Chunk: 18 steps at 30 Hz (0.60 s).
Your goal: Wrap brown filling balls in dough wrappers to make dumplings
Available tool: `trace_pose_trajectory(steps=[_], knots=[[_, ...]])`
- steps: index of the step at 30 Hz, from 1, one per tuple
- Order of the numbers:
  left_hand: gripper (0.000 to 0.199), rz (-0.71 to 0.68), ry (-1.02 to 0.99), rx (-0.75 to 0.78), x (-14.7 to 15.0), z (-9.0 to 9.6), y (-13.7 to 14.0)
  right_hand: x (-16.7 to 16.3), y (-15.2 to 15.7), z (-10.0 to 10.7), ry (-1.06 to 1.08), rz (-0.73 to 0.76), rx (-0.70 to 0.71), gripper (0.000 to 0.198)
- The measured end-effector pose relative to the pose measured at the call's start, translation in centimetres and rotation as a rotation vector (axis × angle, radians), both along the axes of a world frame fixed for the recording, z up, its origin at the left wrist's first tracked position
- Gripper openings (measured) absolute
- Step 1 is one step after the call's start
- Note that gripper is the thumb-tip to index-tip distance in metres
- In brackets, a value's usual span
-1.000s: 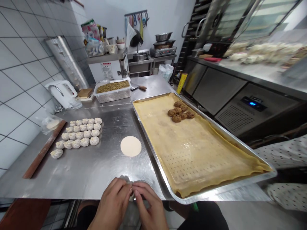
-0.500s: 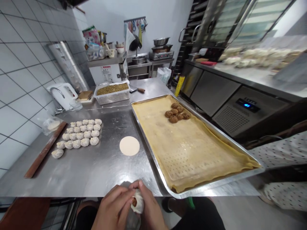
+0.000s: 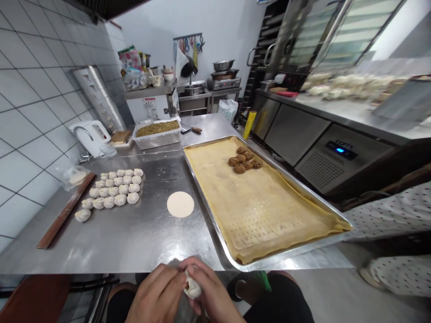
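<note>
Between my two hands, just off the near edge of the steel table, sits a stuffed bun [image 3: 193, 288] of white dough with a small brown opening of filling on its left side. My left hand [image 3: 156, 291] pinches the dough at that opening. Wrapped round the bun's other side is my right hand [image 3: 212, 287], fingers curled. A flat round dough wrapper [image 3: 180, 204] lies on the table ahead. Farther left, pleated buns [image 3: 114, 190] stand in rows. Brown filling balls [image 3: 239, 168] cluster on the tray [image 3: 210, 208] lined with yellowish cloth, to the right.
A wooden stick [image 3: 66, 211] lies left of the buns. At the back are a tub of chopped filling [image 3: 158, 134], a scraper [image 3: 195, 130] and a white kettle [image 3: 90, 137]. A person in dotted clothing [image 3: 393, 215] stands at the right.
My fingers have drawn in round the bun, and less of the brown filling shows. The view has shifted slightly; the wrapper, rows of buns and tray stay in place.
</note>
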State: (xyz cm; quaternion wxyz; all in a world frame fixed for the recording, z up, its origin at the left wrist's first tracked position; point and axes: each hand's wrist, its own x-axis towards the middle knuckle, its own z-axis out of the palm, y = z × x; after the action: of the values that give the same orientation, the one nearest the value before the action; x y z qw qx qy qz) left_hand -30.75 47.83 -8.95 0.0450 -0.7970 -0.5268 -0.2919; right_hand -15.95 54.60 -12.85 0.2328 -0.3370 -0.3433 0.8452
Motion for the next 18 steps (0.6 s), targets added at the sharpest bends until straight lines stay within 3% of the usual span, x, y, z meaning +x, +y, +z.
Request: trace_pose_trajectory(steps=[5, 10, 13, 18], knots=[[0.031, 0.003, 0.092, 0.045, 0.27, 0.17, -0.07, 0.01, -0.02, -0.20, -0.093, -0.069, 0.106, 0.059], [0.028, -0.015, 0.092, 0.118, 0.34, 0.53, -0.24, 0.33, 0.05, 0.16, -0.079, 0.011, 0.092, 0.059], [0.024, -0.005, 0.097, 0.144, 0.59, 0.40, -0.39, 0.26, -0.01, -0.02, -0.129, -0.019, 0.093, 0.057], [0.036, 0.003, 0.142, 0.097, 0.43, 0.05, -0.42, 0.38, -0.03, -0.19, -0.149, -0.013, 0.069, 0.067]])
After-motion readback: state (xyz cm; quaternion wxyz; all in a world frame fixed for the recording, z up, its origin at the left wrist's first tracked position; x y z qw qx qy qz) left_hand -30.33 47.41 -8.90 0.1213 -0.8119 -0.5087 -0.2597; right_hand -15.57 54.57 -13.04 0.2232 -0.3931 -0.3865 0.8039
